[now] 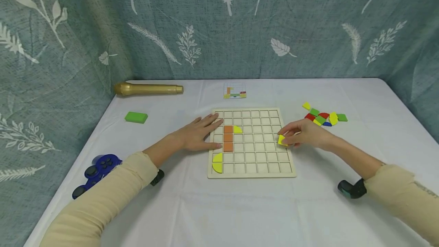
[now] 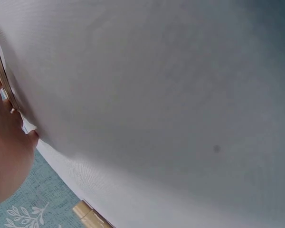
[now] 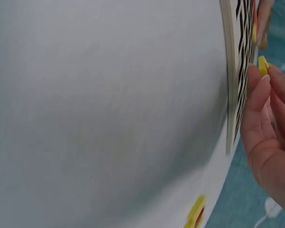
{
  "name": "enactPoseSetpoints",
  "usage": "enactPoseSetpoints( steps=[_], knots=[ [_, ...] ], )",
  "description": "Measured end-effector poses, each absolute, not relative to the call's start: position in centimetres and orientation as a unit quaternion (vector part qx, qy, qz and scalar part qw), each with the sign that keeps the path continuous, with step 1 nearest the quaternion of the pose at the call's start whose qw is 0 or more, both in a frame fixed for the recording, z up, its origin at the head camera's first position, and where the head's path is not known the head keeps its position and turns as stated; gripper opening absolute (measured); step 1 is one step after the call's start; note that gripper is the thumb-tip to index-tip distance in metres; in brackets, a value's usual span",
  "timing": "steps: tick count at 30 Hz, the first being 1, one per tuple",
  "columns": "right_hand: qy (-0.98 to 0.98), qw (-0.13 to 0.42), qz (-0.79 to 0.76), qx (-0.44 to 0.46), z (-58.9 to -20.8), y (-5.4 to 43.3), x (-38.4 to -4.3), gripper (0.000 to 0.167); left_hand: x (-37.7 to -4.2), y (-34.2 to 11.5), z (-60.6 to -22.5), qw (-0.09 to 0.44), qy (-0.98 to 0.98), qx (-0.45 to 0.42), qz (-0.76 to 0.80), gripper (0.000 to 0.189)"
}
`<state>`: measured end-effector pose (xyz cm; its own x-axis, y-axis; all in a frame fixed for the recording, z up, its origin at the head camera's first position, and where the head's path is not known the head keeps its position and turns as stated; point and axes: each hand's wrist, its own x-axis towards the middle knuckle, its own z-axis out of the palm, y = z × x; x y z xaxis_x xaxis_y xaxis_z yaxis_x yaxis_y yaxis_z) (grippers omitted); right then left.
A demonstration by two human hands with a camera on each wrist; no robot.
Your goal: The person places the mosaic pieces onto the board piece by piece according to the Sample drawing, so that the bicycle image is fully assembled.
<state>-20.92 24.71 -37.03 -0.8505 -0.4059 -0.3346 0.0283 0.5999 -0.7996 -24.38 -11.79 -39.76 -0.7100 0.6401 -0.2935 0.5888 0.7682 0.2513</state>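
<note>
A pale wooden grid board (image 1: 255, 157) lies mid-table, with orange squares (image 1: 228, 138) in a column. One yellow quarter-round piece (image 1: 237, 129) sits beside the top orange square, and two more yellow pieces (image 1: 217, 163) are at the lower left. My left hand (image 1: 197, 134) rests on the board's left edge with fingers spread. Over the board's right edge, my right hand (image 1: 305, 133) pinches a yellow piece (image 1: 282, 140) between thumb and fingers; its full shape is partly covered. The right wrist view shows that yellow piece (image 3: 263, 65) at the fingertips.
A small pattern card (image 1: 234, 90) lies behind the board. Loose coloured pieces (image 1: 322, 117) are heaped at the right. On the left are a gold microphone (image 1: 149, 89), a green block (image 1: 136, 117) and a blue game controller (image 1: 103, 167), partly hidden by the left sleeve.
</note>
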Motion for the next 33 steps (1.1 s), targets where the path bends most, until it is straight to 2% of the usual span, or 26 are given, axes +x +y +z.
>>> enactPoseSetpoints(
  steps=[10, 18, 33],
  knots=[
    [0.84, 0.258, -0.454, -0.15, -37.8, 18.2, -19.5, 0.02, -24.4, -11.8, -40.0, 0.183, 0.922, 0.334, 0.067, 0.091],
    [0.818, 0.272, -0.478, -0.166, -38.1, 14.3, -19.1, 0.017, -24.4, -11.7, -39.9, 0.184, 0.926, 0.324, 0.067, 0.09],
    [0.844, 0.247, -0.441, -0.181, -38.3, 10.5, -18.8, 0.007, -24.5, -11.9, -40.1, 0.18, 0.924, 0.331, 0.072, 0.088]
  ],
)
